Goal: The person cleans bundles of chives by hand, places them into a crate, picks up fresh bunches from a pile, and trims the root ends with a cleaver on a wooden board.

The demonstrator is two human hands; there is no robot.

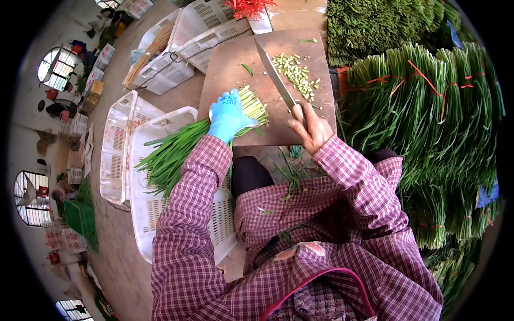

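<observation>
One blue glove (229,119), its dark lettering (229,99) not surely legible, covers the left hand (227,112), closed over green stalks (179,147), their pale ends (256,108) upon the board (222,67); the right hand (312,129), curled tight, grips a knife (276,74).

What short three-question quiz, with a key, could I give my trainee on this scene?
1. Multiple choice: which hand grips the long, straight, silver metal knife? A) left B) right
2. True or false: the blue-gloved left hand holds the bundle of long, thin green stalks.
3. Fill in: short, pale-green cut pieces lie on the flat brown ____.

Key: 1. B, the right hand; 2. true; 3. board.
</observation>
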